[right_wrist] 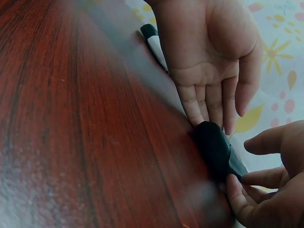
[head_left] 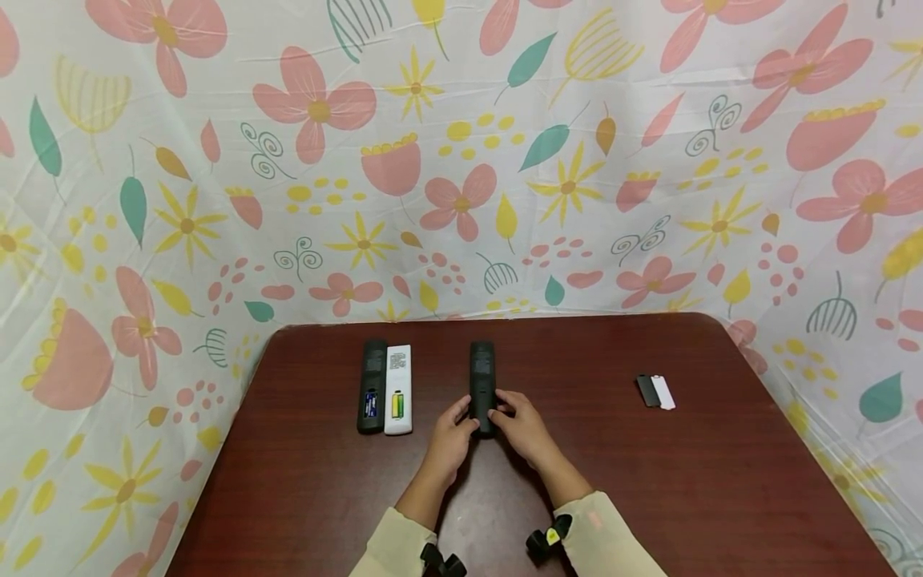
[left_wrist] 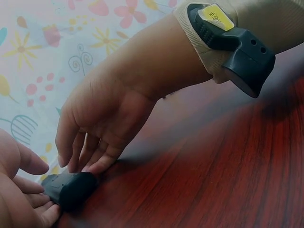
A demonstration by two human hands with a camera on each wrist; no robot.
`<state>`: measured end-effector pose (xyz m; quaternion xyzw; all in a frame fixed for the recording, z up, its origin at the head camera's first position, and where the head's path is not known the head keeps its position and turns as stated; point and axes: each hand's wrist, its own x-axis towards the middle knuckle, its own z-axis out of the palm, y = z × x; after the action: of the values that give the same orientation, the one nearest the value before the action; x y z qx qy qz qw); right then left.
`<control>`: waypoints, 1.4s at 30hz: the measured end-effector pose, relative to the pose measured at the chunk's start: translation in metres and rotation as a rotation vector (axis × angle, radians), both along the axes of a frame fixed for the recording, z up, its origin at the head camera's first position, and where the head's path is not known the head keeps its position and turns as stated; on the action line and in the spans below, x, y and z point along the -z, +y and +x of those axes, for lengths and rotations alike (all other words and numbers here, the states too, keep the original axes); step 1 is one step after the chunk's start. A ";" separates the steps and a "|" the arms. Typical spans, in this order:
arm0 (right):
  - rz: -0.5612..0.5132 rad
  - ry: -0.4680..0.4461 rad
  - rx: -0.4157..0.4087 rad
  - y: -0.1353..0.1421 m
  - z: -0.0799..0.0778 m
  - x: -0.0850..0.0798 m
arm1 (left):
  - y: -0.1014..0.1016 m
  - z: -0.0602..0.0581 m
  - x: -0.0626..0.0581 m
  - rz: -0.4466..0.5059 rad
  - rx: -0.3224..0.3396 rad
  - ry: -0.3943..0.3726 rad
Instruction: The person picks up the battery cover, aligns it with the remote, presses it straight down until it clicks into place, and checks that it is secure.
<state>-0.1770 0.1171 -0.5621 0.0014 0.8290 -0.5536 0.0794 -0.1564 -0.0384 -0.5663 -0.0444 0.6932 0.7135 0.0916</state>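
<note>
A black remote control (head_left: pixel 482 373) lies back up on the table, its far end pointing away; no battery shows in it. My left hand (head_left: pixel 449 437) is at its left side, fingertips touching the edge. From the right, my right hand (head_left: pixel 525 429) touches the opposite edge. In the left wrist view the remote's rounded near end (left_wrist: pixel 78 192) sits between both hands' fingers, with the thumbs raised above it. The right wrist view shows the left hand's fingers (right_wrist: pixel 209 102) extended down to the remote (right_wrist: pixel 213 147), and the right fingers bent slightly against it.
To the left lie a black remote (head_left: pixel 372 369) and a white remote (head_left: pixel 399 377) side by side, battery compartments uncovered with batteries inside. At the right lie a black battery cover (head_left: pixel 647 391) and a white one (head_left: pixel 663 393). A flowered cloth (head_left: pixel 461 264) hangs behind the table (head_left: pixel 310 481).
</note>
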 end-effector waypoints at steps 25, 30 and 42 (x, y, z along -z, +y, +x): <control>-0.009 -0.014 0.025 0.002 0.000 0.000 | -0.001 -0.001 0.001 -0.027 -0.025 -0.019; -0.012 -0.013 0.024 0.001 0.001 0.000 | -0.002 -0.001 0.001 -0.027 -0.026 -0.023; -0.038 -0.015 0.027 0.003 0.003 -0.005 | -0.005 0.002 -0.005 0.025 -0.033 -0.012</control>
<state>-0.1738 0.1200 -0.5567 0.0153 0.8176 -0.5703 0.0779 -0.1542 -0.0432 -0.5609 -0.0590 0.6827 0.7234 0.0843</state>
